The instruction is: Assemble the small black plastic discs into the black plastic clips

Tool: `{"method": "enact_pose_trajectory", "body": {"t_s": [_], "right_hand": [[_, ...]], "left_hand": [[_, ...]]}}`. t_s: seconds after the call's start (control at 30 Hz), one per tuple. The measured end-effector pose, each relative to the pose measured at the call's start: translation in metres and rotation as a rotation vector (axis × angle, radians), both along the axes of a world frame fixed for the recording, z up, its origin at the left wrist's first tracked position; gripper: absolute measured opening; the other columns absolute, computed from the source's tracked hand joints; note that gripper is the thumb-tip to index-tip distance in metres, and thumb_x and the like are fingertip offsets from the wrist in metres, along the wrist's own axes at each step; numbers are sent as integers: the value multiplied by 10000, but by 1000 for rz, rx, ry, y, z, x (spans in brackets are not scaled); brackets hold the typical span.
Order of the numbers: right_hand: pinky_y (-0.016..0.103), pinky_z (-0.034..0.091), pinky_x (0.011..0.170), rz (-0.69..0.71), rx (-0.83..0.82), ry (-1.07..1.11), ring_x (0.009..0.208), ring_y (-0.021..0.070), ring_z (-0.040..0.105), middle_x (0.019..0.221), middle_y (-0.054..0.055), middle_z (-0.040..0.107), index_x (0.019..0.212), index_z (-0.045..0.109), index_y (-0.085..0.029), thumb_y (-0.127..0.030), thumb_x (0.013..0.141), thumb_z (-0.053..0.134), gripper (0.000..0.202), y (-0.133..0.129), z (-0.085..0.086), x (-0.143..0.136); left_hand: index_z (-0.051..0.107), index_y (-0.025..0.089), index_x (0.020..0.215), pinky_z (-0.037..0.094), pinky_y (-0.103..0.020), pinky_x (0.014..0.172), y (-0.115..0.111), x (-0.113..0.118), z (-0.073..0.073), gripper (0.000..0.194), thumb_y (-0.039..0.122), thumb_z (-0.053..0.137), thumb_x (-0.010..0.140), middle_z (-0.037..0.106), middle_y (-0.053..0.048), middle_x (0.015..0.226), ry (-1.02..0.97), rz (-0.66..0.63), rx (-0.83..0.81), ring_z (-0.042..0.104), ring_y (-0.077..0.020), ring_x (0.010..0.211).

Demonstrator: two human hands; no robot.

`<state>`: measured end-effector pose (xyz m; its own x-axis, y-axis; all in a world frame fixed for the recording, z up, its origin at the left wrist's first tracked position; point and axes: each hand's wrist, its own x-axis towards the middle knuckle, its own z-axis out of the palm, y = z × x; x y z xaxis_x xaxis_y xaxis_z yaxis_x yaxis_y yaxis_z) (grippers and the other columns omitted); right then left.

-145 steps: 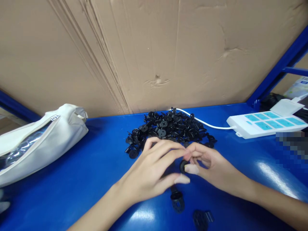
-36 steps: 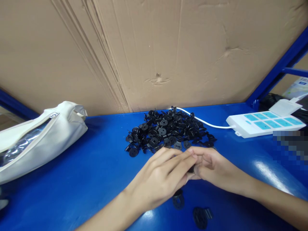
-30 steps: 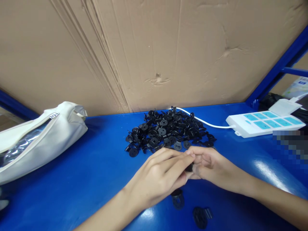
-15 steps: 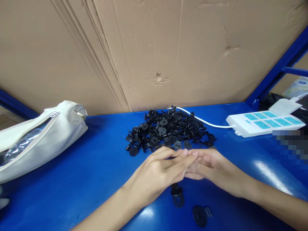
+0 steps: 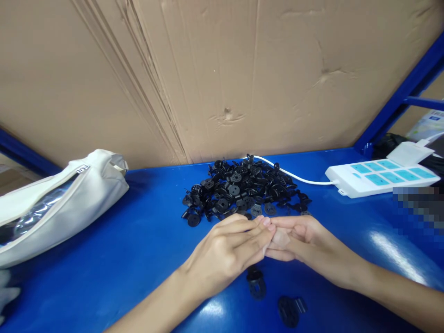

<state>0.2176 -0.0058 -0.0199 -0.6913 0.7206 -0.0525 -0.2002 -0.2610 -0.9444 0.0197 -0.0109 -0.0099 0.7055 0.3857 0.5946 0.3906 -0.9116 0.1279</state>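
My left hand (image 5: 231, 245) and my right hand (image 5: 305, 238) meet in front of a heap of black plastic parts (image 5: 243, 185). Between them is a thin, translucent whitish piece (image 5: 280, 237), pinched by the fingers of both hands. The left fingers lie over it and hide part of it; the right thumb presses on it from the right. Anything else inside the grip is hidden. Below the hands, two loose black round parts, one (image 5: 256, 286) near the left hand and another (image 5: 291, 311) lower down, lie on the blue surface (image 5: 138, 277).
A white bag (image 5: 93, 199) with an open zip lies at the left. At the right is a white power strip (image 5: 381, 175), its cable (image 5: 298, 176) running behind the heap. A cardboard sheet (image 5: 208, 83) stands at the back. A grey object (image 5: 7, 293) shows at the lower left edge.
My left fingertips have drawn back slightly to the left, so more of the whitish piece shows. Both hands still grip it. The view has shifted slightly.
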Motion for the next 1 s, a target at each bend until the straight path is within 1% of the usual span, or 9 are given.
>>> {"method": "enact_pose_trajectory", "body": {"t_s": [0.2,0.33,0.47,0.53,0.63,0.7,0.83,0.9,1.0], "right_hand": [[313,527,929,-60,61,-29,986,182,667,1058,60,714,1164,668,-199,-347,924,561,301,-3,3,-1],[317,477,1008,-75,-42,63,1040,171,661,1125,48,701,1179,651,-211,-307,928,568,282,-8,1,-3],[329,494,993,-171,-92,15,1047,200,663,1126,98,704,1194,625,-152,-295,906,607,322,1,-3,2],[331,486,1002,-279,-23,-36,1114,198,624,1204,101,665,1318,518,-170,-285,908,602,435,13,-6,7],[341,423,1062,-427,252,-142,1250,170,506,1374,46,536,1478,225,-287,-232,906,598,685,29,-13,15],[370,494,1000,-435,425,-267,1181,181,575,1347,31,563,1490,129,-339,-217,915,574,738,33,-17,18],[326,628,694,-429,576,-435,795,186,727,1094,83,711,1380,439,-229,-277,948,493,438,23,-15,17],[291,622,647,-421,633,-477,714,168,719,1015,91,728,1250,557,-184,-293,950,480,328,17,-11,16],[252,605,591,-384,704,-512,626,140,689,911,72,734,1133,620,-187,-290,951,473,255,13,-9,15]], "left_hand": [[527,99,1242,570,-344,852,-1,1,-4,328,91,521,914,684,-124,1120,-101,-7,8,623,-214,1109],[502,95,1287,586,-345,795,-4,4,-10,427,30,558,869,650,-133,1187,-289,59,28,663,-210,1030],[499,168,1310,566,-334,864,4,-1,-4,462,37,563,871,618,-97,1245,-259,42,-87,635,-196,1089],[511,182,1303,551,-317,865,13,-10,3,446,64,570,877,632,-85,1229,-234,114,-100,655,-178,1044],[560,197,1254,512,-319,798,24,-26,16,362,123,564,900,724,-42,1027,-44,188,-117,694,-158,867],[630,224,1160,463,-309,775,26,-33,24,275,206,606,887,739,-2,893,156,154,-259,681,-142,768],[696,263,992,381,-295,843,19,-35,33,322,300,798,689,695,23,924,424,100,-526,627,-158,902],[698,276,949,354,-298,844,13,-34,31,408,262,865,577,655,35,965,470,133,-560,594,-173,938],[687,267,891,319,-297,832,10,-36,26,398,163,871,554,628,48,962,469,166,-573,568,-174,933]]}}
